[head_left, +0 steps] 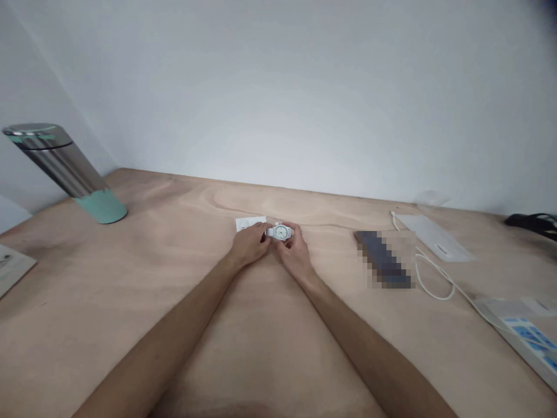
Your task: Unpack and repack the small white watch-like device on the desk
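Note:
A white wristwatch (282, 232) with a round pale dial faces up between my two hands, over the middle of the table. My left hand (252, 242) is closed on the watch's strap at its left side. Around the right side of the case, my right hand (296, 251) curls with thumb and fingers gripping it. Just behind my left hand lies a small white printed paper (249, 222), partly covered by that hand. Parts of the strap are hidden by my fingers.
A steel and mint-green bottle (72, 168) stands at the left on the wooden table (243, 337). To the right lie a blurred-out dark phone (383, 259), a white cable (435, 297), a clear plastic sleeve (435, 237) and a blue-printed packet (528, 339). A wall rises behind.

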`<state>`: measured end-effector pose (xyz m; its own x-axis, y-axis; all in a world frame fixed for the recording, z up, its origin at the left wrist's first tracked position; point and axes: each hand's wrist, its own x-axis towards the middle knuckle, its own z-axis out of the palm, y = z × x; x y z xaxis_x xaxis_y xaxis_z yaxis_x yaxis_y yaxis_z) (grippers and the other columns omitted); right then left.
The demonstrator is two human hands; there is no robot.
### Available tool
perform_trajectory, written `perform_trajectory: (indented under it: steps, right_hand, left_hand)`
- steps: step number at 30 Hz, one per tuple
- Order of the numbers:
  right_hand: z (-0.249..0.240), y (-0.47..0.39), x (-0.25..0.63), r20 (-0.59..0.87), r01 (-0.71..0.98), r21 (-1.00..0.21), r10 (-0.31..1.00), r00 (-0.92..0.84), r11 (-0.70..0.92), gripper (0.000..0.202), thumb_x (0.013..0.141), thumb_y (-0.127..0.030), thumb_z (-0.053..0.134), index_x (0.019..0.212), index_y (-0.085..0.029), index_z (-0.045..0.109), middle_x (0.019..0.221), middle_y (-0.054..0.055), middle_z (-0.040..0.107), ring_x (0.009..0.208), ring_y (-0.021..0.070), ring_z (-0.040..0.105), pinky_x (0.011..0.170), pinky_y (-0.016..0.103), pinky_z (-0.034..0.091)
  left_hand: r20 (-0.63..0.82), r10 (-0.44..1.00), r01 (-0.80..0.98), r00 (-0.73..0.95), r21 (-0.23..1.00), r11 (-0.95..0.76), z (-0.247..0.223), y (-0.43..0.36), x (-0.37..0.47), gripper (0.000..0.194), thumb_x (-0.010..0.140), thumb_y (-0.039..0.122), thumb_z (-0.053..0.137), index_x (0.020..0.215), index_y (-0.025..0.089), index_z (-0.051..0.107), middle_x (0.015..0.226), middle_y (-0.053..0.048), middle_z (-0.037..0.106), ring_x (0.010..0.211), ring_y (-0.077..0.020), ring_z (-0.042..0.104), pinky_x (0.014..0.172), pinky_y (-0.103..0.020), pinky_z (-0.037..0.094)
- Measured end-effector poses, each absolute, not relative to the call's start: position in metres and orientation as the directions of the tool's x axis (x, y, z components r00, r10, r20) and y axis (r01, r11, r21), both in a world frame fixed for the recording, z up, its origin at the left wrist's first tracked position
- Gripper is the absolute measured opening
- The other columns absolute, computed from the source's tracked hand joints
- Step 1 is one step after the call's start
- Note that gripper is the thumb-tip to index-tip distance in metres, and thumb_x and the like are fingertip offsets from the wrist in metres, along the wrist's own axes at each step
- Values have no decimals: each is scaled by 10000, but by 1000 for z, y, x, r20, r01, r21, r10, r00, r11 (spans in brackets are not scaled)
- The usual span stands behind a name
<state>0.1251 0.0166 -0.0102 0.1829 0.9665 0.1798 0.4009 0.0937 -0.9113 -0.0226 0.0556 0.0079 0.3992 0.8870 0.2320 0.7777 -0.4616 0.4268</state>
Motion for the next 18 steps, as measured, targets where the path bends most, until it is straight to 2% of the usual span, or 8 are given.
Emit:
perform_trajectory:
  steps: [5, 9, 12, 15, 18]
  right_hand:
    - [-6, 14, 123, 184, 345, -931, 971, 155, 122, 546, 753, -289, 570, 1282, -251, 439, 849, -5, 640, 674, 127, 565, 655, 261, 450]
    - [-9, 16, 123, 237, 303, -933, 964, 118, 193, 495, 757, -270, 558, 1246, -239, 483, 998, 19, 639, 765, 123, 580, 708, 256, 466]
    - [-9, 16, 123, 253, 278, -934, 965, 64, 226, 440, 756, -237, 539, 1195, -234, 516, 1021, 15, 635, 771, 116, 576, 706, 243, 471]
    - [-6, 14, 122, 216, 246, -949, 975, 49, 197, 416, 776, -304, 568, 1183, -234, 522, 916, 12, 640, 693, 114, 566, 607, 223, 461]
    - [-1, 12, 121, 134, 157, -980, 989, 65, 123, 436, 802, -453, 577, 1166, -222, 511, 719, -11, 600, 514, 99, 500, 459, 207, 400]
  left_hand:
    - [234, 878, 759, 417, 442, -478, 9, 54, -23, 338, 850, 281, 458, 1171, 276, 565, 1149, -11, 642, 1029, -193, 599, 847, -306, 469]
    - [238, 873, 758, 426, 433, -488, 10, 53, -23, 291, 835, 287, 485, 1115, 275, 567, 1048, -10, 661, 936, -190, 618, 751, -300, 462]
    - [221, 878, 768, 425, 425, -479, 10, 52, -22, 290, 832, 322, 519, 1115, 277, 559, 1057, -18, 658, 947, -192, 620, 752, -298, 455]
    - [205, 884, 770, 421, 434, -468, 12, 52, -21, 345, 820, 366, 553, 1153, 282, 516, 1081, -17, 655, 982, -206, 620, 732, -300, 446]
    - [180, 896, 768, 407, 464, -442, 15, 50, -21, 353, 828, 388, 538, 1150, 262, 467, 908, 0, 673, 849, -202, 638, 633, -290, 406]
